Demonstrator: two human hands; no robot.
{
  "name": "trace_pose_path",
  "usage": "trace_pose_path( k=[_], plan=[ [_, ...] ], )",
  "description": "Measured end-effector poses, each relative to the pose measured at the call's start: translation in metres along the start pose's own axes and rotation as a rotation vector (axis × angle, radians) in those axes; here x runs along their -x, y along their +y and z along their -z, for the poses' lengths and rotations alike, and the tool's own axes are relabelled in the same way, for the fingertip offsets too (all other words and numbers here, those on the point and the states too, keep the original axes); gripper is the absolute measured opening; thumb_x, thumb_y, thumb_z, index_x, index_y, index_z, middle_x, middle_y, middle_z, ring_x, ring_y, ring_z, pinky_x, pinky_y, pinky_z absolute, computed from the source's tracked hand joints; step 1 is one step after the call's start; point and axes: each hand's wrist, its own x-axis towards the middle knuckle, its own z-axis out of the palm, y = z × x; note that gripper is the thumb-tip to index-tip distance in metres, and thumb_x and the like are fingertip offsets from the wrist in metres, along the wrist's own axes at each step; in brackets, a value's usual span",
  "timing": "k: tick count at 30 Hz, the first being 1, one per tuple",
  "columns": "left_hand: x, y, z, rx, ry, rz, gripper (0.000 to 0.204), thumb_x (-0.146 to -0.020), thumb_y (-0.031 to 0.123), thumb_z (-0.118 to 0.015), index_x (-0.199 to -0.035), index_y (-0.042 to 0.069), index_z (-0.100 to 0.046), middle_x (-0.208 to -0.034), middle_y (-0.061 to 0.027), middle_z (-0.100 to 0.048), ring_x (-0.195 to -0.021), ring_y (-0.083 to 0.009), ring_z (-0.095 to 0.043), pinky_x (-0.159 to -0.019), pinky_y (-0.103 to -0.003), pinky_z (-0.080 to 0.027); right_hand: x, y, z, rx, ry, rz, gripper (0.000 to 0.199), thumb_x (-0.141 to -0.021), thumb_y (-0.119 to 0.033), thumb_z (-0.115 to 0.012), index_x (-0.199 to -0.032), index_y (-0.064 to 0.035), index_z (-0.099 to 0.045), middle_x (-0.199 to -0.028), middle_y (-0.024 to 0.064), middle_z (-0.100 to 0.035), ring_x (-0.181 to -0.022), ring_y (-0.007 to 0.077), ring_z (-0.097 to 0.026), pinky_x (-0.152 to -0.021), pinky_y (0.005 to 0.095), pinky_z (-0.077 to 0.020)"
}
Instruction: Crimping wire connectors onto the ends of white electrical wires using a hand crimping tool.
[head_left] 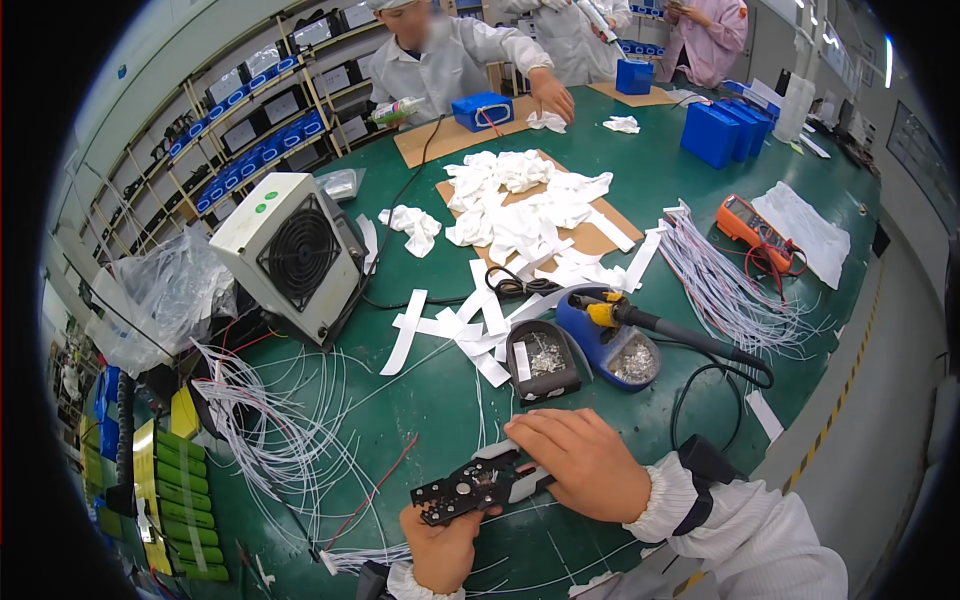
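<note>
A black-and-grey wire stripper (463, 490) is in both my hands near the table's front edge, its head pointing left. My right hand (585, 462) is closed around its grey handles. My left hand (440, 550) is closed at the tool's head, thumb on the near-left side and fingertips partly hidden beneath it. Whether a wire also sits in those fingers I cannot tell. White wires (375, 556) with a small connector run beside and under my left hand. A red wire (385, 483) slants across the table just left of the tool.
A soldering iron (690, 335) rests in its blue stand (580, 330) beside a black tray (525, 385) of scraps. White cloths (520, 215), wire bundles (725, 270), an orange multimeter (750, 230), a fan unit (290, 255) and green cells (185, 510) surround me. Co-workers (450, 65) stand across the table.
</note>
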Motion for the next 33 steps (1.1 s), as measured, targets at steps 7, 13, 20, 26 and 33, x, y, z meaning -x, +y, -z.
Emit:
trace_pose_path(
  k=[7,13,20,26,33],
  plan=[
    [0.002,0.004,-0.006,0.021,0.015,-0.009,0.011,-0.083,-0.006,-0.063,-0.094,-0.007,-0.066,-0.083,-0.0147,-0.070,-0.060,-0.0164,-0.062,-0.050,-0.024,-0.043,0.000,-0.002,0.001,0.011,0.006,0.007,0.073,-0.060,0.007,-0.064,-0.131,-0.0058,-0.051,-0.129,0.0098,-0.056,-0.120,0.0272,-0.054,-0.094,0.0389,-0.0413],
    [0.001,-0.008,0.005,-0.020,0.038,-0.010,0.012,-0.083,-0.006,-0.062,-0.094,-0.007,-0.067,-0.084,-0.0151,-0.070,-0.060,-0.0159,-0.062,-0.051,-0.023,-0.043,0.000,-0.002,0.001,0.002,-0.011,0.001,0.073,-0.060,0.007,-0.064,-0.131,-0.0058,-0.051,-0.130,0.0097,-0.056,-0.121,0.0274,-0.054,-0.094,0.0392,-0.0413],
    [0.001,-0.001,0.003,-0.040,-0.034,0.005,0.012,-0.084,-0.003,-0.063,-0.095,-0.007,-0.067,-0.084,-0.0151,-0.070,-0.060,-0.0158,-0.062,-0.051,-0.024,-0.043,0.000,-0.001,0.001,0.001,-0.005,0.009,0.074,-0.061,0.006,-0.065,-0.132,-0.0052,-0.050,-0.132,0.0113,-0.055,-0.122,0.0281,-0.054,-0.094,0.0392,-0.0417],
    [0.001,-0.002,0.004,-0.039,-0.030,0.002,0.012,-0.085,-0.002,-0.064,-0.096,-0.007,-0.067,-0.084,-0.0149,-0.071,-0.060,-0.0160,-0.062,-0.051,-0.024,-0.043,0.000,-0.001,0.001,0.008,0.001,0.011,0.073,-0.062,0.006,-0.065,-0.133,-0.0045,-0.050,-0.132,0.0119,-0.055,-0.122,0.0284,-0.054,-0.093,0.0392,-0.0421],
    [0.001,-0.002,0.002,-0.060,-0.009,0.007,0.011,-0.087,-0.001,-0.065,-0.096,-0.006,-0.067,-0.084,-0.0137,-0.070,-0.062,-0.0167,-0.064,-0.051,-0.024,-0.043,0.000,-0.001,-0.001,0.013,-0.008,0.009,0.072,-0.063,0.006,-0.065,-0.132,-0.0045,-0.050,-0.132,0.0117,-0.055,-0.122,0.0284,-0.053,-0.094,0.0394,-0.0417]
  ],
)
